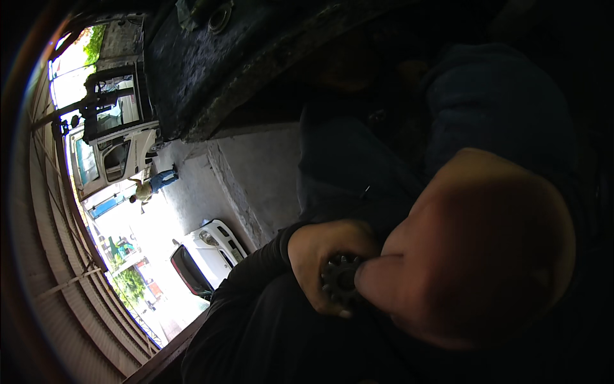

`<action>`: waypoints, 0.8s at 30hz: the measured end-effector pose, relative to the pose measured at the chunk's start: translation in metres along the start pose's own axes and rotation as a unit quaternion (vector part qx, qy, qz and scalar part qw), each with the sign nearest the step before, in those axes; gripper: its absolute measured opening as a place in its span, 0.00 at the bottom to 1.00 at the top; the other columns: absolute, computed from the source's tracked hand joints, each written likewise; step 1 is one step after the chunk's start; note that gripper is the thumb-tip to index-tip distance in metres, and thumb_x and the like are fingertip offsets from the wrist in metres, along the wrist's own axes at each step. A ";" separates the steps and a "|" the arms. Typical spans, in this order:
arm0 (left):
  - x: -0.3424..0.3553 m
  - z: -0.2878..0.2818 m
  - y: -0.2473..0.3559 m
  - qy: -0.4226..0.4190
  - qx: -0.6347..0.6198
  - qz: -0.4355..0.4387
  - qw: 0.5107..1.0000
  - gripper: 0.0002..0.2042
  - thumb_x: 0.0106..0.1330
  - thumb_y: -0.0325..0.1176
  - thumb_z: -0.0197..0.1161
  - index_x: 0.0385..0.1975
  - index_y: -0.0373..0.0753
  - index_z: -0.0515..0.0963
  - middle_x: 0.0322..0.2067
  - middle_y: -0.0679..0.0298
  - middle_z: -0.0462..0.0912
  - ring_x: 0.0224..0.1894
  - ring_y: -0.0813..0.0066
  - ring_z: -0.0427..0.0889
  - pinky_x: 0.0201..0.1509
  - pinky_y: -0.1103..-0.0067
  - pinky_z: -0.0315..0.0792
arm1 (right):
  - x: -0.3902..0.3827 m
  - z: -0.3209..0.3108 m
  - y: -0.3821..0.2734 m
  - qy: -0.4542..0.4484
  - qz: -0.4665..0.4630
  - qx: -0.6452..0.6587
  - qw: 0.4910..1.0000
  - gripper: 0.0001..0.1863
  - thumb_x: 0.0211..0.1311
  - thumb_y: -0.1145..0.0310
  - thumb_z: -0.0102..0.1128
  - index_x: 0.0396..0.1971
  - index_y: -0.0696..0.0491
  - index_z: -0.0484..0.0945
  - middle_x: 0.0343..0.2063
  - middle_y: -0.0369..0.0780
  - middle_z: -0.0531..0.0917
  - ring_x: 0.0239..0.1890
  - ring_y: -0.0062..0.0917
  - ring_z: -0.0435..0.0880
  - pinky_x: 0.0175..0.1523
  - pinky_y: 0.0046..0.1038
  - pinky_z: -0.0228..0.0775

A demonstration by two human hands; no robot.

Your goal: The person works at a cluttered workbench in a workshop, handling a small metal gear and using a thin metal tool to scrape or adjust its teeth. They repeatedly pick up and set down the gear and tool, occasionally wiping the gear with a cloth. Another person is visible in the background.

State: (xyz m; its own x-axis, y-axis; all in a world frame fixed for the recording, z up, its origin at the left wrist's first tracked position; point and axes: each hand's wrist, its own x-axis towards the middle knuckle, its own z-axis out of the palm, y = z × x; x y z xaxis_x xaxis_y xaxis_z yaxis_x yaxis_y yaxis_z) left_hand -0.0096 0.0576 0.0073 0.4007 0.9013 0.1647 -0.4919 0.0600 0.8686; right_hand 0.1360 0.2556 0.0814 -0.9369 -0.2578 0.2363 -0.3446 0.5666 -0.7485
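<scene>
A small dark toothed gear (342, 279) is between my two hands, low in the middle of the view, its teeth and round centre facing me. My left hand (323, 259), coming out of a dark sleeve, curls its fingers round the gear's outer side. Very close and blurred, my right hand (476, 256) fills much of the right side. Its thumb presses on the gear's right edge, while its other fingers are lost in shadow. What lies behind the gear is hidden by the hands. Dark blue cloth (499, 96) shows above the right wrist.
The surroundings appear turned sideways. A large dark, grimy curved part (249, 70) looms overhead, with a roll-like ring (220, 18) on it. Left are a white car (211, 256), a white van (118, 157), a person (153, 184) and a corrugated roof (57, 281).
</scene>
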 end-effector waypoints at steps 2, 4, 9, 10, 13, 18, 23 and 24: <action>0.001 0.000 0.001 0.004 0.000 0.010 1.000 0.19 0.46 0.31 0.81 0.34 0.30 0.80 0.23 0.62 0.85 0.24 0.71 0.87 0.23 0.79 0.78 | 0.000 0.000 -0.001 -0.001 0.000 0.002 1.000 0.05 0.58 0.69 0.67 0.34 0.50 0.86 0.18 0.33 0.85 0.19 0.20 0.84 0.21 0.23 0.73; 0.000 0.001 -0.002 0.018 -0.005 0.023 1.000 0.19 0.47 0.30 0.80 0.35 0.30 0.80 0.23 0.62 0.85 0.23 0.71 0.87 0.23 0.79 0.78 | 0.000 0.000 0.000 -0.001 0.000 0.001 1.000 0.05 0.58 0.69 0.67 0.34 0.50 0.86 0.18 0.33 0.85 0.19 0.20 0.84 0.21 0.23 0.73; -0.003 0.002 -0.004 0.009 -0.032 0.009 0.999 0.20 0.47 0.30 0.80 0.37 0.29 0.79 0.23 0.62 0.85 0.23 0.73 0.86 0.23 0.79 0.78 | 0.000 0.000 0.000 -0.005 0.000 0.002 1.000 0.05 0.58 0.69 0.67 0.34 0.50 0.86 0.18 0.33 0.85 0.19 0.20 0.84 0.21 0.23 0.73; -0.002 0.001 -0.003 0.003 -0.026 0.000 1.000 0.20 0.47 0.30 0.80 0.37 0.29 0.79 0.23 0.62 0.85 0.23 0.73 0.86 0.23 0.79 0.78 | 0.000 0.000 -0.001 -0.005 0.000 0.001 1.000 0.05 0.58 0.69 0.67 0.34 0.50 0.86 0.18 0.33 0.85 0.19 0.20 0.84 0.21 0.23 0.73; -0.003 0.003 -0.005 0.007 -0.017 0.004 1.000 0.20 0.47 0.30 0.80 0.36 0.30 0.79 0.23 0.63 0.85 0.23 0.74 0.86 0.23 0.79 0.78 | 0.000 -0.002 -0.001 -0.007 -0.002 0.000 1.000 0.05 0.58 0.69 0.68 0.34 0.49 0.86 0.18 0.33 0.85 0.19 0.20 0.84 0.21 0.23 0.73; -0.002 0.002 -0.001 0.016 -0.012 0.008 1.000 0.20 0.46 0.30 0.81 0.36 0.31 0.79 0.23 0.63 0.84 0.23 0.74 0.86 0.24 0.79 0.78 | 0.003 -0.004 -0.002 -0.016 -0.009 0.001 1.000 0.05 0.58 0.68 0.68 0.34 0.49 0.86 0.18 0.33 0.85 0.19 0.20 0.84 0.21 0.23 0.73; -0.002 0.003 -0.002 0.006 -0.016 -0.003 1.000 0.19 0.45 0.30 0.81 0.35 0.32 0.79 0.23 0.63 0.84 0.24 0.74 0.86 0.25 0.79 0.77 | 0.015 -0.016 -0.003 -0.035 -0.021 0.011 0.999 0.05 0.57 0.68 0.68 0.34 0.49 0.87 0.18 0.33 0.85 0.19 0.20 0.84 0.21 0.23 0.73; -0.002 0.004 -0.001 0.014 -0.014 -0.013 1.000 0.19 0.46 0.30 0.81 0.35 0.32 0.79 0.23 0.63 0.84 0.24 0.74 0.86 0.25 0.79 0.77 | 0.017 -0.018 -0.002 -0.032 -0.023 0.012 0.999 0.05 0.57 0.68 0.68 0.34 0.48 0.87 0.18 0.33 0.85 0.19 0.20 0.84 0.21 0.24 0.73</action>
State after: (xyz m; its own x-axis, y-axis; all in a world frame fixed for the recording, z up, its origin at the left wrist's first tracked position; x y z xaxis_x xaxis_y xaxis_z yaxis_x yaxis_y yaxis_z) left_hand -0.0073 0.0538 0.0079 0.3921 0.9110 0.1282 -0.5038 0.0960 0.8585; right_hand 0.1193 0.2642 0.0984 -0.9139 -0.3335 0.2316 -0.3855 0.5334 -0.7529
